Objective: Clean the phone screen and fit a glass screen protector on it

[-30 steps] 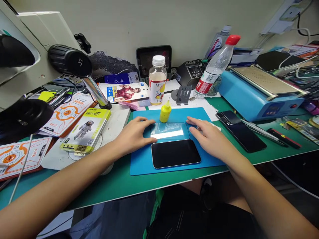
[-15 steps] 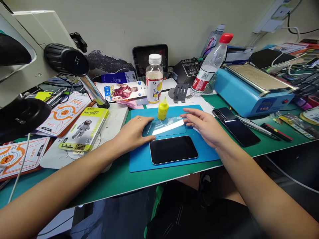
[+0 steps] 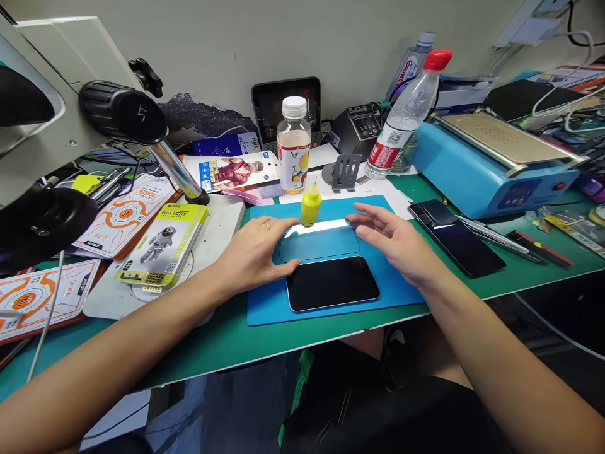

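Note:
A clear glass screen protector (image 3: 321,243) with a thin dark outline is on the blue mat (image 3: 265,312), a bright reflection along its far side. Just in front of it lies a phone (image 3: 333,284), black screen up. My left hand (image 3: 253,249) is at the protector's left end, thumb and fingers apart; its thumb tip reaches the phone's far left corner. Over the protector's right end hovers my right hand (image 3: 394,243), fingers spread and holding nothing. A small yellow dropper bottle (image 3: 311,207) stands upright at the protector's far edge.
A second dark phone (image 3: 460,243) and tweezers (image 3: 501,238) lie to the right, before a blue heating plate machine (image 3: 501,164). Drink bottles (image 3: 293,151) stand behind. On the left are a microscope stand (image 3: 174,167) and a battery box (image 3: 165,243).
The view has shifted slightly. The bright reflection on the protector has moved to its far side. My right hand has drawn back a little to the right, its fingers more spread.

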Demonstrator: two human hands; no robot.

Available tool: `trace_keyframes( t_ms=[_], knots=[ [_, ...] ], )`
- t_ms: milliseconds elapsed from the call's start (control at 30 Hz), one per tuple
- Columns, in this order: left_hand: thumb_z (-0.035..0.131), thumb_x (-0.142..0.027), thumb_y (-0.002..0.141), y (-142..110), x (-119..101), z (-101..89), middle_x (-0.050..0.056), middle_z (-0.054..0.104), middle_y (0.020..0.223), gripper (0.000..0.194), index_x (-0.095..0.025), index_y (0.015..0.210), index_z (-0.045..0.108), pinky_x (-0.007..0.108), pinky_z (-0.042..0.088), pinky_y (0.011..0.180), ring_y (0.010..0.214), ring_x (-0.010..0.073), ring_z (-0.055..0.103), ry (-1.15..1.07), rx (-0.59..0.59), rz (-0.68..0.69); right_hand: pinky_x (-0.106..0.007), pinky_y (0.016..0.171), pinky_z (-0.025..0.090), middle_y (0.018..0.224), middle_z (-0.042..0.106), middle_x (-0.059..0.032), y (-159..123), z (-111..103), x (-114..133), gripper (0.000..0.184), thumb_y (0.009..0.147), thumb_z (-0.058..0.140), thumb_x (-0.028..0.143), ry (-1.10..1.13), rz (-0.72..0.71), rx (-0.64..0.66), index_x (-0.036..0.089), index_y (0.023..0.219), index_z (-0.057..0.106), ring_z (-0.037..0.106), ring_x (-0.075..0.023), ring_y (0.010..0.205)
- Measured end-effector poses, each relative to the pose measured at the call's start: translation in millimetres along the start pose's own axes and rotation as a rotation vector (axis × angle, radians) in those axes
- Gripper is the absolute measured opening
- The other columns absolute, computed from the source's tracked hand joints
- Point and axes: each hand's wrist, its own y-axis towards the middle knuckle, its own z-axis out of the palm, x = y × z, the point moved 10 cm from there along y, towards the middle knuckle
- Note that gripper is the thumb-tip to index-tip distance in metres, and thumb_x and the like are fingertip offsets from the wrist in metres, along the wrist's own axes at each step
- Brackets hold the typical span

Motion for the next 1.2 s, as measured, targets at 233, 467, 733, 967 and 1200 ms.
trace_keyframes(
  t_ms=[233,467,733,967,1200],
  knots=[
    [0.072,-0.039,0.087,-0.5,-5.9,-5.1,0.014,0.072,0.127,0.058,-0.017,0.137,0.053,0.042,0.057,0.096,0.114,0.0306,0.071,-0.014,-0.037,0.007,-0.06,0.122,0.035,0.161,0.048,-0.0097,-15.3,28.0,24.4,0.087,0.084,0.075,0.058,-0.465,-0.187,0.158,0.032,0.159,0.039,0.041,-0.0357,0.15],
    [0.072,-0.038,0.088,-1.6,-8.7,-7.9,0.013,0.072,0.126,0.056,-0.017,0.135,0.052,0.041,0.057,0.096,0.116,0.0292,0.069,-0.06,-0.06,0.036,-0.06,0.119,0.039,0.154,0.056,-0.0098,-17.5,40.0,32.3,0.077,0.088,0.072,0.05,-0.56,-0.307,0.182,0.03,0.156,0.042,0.049,-0.0343,0.144],
    [0.071,-0.037,0.089,-0.9,-11.6,-13.3,0.01,0.07,0.126,0.048,-0.021,0.131,0.054,0.041,0.054,0.099,0.117,0.0274,0.066,-0.135,-0.087,0.048,-0.058,0.115,0.045,0.153,0.058,-0.0093,-17.5,43.5,34.2,0.075,0.089,0.073,0.048,-0.563,-0.34,0.216,0.031,0.156,0.044,0.052,-0.0339,0.141],
    [0.08,-0.048,0.081,1.1,4.7,-14.7,0.011,0.065,0.128,0.067,-0.022,0.135,0.049,0.041,0.054,0.093,0.117,0.0283,0.063,-0.339,-0.133,-0.09,-0.056,0.115,0.046,0.147,0.063,-0.0094,-17.6,39.4,32.5,0.075,0.087,0.076,0.049,-0.458,-0.363,0.167,0.03,0.154,0.047,0.057,-0.0336,0.137],
    [0.082,-0.063,0.075,2.1,15.8,-10.6,0.014,0.061,0.136,0.09,-0.023,0.146,0.045,0.039,0.054,0.087,0.119,0.0296,0.061,-0.546,-0.123,-0.18,-0.055,0.116,0.045,0.146,0.064,-0.0083,-29.6,38.7,49.5,0.079,0.087,0.078,0.048,-0.388,-0.388,0.071,0.032,0.156,0.043,0.058,-0.0325,0.137]
  ],
)
